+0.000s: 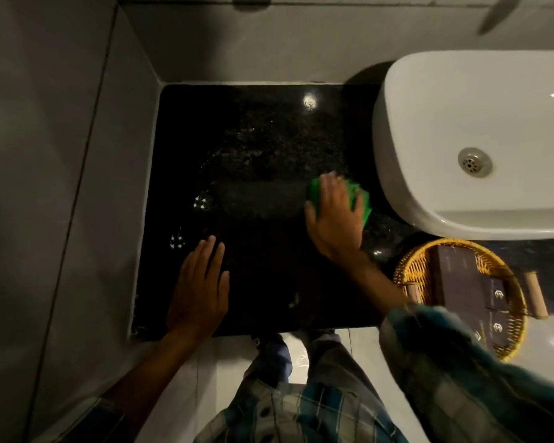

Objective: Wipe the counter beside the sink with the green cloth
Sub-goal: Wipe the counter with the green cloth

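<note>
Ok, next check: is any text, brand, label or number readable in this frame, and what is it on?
No text here can be read as words.
Dark boxes in the wicker basket: small pale emblems and faint print, too small and blurred to read.
Green cloth, white sink, black counter, plaid shirt: no lettering visible.
</note>
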Tool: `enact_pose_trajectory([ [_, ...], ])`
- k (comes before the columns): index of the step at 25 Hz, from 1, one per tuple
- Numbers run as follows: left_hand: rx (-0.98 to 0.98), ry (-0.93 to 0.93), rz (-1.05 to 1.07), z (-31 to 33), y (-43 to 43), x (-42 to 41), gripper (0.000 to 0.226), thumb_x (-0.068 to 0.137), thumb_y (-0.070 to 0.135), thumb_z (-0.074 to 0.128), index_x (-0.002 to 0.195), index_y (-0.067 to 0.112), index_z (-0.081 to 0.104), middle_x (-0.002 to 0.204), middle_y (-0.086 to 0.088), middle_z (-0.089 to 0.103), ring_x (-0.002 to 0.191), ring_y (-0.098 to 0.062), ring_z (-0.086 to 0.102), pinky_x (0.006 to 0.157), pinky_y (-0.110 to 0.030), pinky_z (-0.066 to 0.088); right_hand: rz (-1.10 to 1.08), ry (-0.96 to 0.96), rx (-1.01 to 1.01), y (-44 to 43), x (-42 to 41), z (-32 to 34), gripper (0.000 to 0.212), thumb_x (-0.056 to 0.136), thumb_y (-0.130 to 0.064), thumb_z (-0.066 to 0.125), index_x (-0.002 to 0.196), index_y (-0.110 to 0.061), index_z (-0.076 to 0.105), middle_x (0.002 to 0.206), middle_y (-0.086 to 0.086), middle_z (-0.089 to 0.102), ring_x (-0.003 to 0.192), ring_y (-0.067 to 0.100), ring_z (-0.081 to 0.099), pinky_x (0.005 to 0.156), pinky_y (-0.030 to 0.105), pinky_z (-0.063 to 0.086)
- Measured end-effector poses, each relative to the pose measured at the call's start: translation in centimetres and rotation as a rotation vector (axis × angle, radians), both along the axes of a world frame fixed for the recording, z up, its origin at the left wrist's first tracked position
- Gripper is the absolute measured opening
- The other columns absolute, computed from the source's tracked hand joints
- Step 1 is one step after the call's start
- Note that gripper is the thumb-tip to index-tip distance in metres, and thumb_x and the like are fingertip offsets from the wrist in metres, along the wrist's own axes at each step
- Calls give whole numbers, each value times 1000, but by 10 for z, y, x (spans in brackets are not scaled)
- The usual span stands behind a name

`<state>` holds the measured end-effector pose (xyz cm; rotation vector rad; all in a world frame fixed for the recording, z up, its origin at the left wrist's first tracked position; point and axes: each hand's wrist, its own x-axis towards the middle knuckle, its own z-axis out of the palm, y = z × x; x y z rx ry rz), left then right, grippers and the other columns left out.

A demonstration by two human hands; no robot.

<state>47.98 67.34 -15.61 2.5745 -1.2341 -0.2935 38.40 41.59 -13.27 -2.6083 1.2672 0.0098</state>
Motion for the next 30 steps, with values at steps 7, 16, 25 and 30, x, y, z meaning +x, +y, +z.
enact_pose_trajectory([
  [7, 5, -16, -9, 0, -1, -5, 55, 99, 36, 22, 148, 10, 27, 159, -11, 25, 148, -24, 16, 119, -44, 21, 99, 53, -57, 102, -122, -14, 70, 92, -57, 24, 152, -23, 16, 162, 9, 12, 149, 24, 10, 118, 57, 5],
  [16, -26, 33, 93, 7, -2, -17, 55, 97, 33, 25, 146, 7, 32, 157, -13, 27, 147, -27, 20, 120, -41, 17, 29, 23, 0, 88, -59, -4, 66, 92, -54, 26, 151, -24, 21, 160, 8, 22, 149, 25, 16, 116, 57, 2],
  [25, -64, -6, 456, 12, 91, -50, 55, 97, 28, 33, 142, -3, 34, 151, -20, 35, 142, -33, 32, 115, -45, 30, 1099, -109, -139, 189, 54, -13, 61, 94, -46, 34, 145, -13, 38, 156, 8, 34, 147, 24, 24, 118, 53, 11],
  [30, -90, 22, 470, 9, 92, -49, 57, 97, 34, 30, 145, 2, 31, 155, -14, 30, 145, -27, 26, 117, -39, 25, 1000, -8, -275, 119, 156, -7, 62, 91, -49, 31, 146, -22, 35, 159, 11, 27, 149, 24, 14, 115, 62, -3],
])
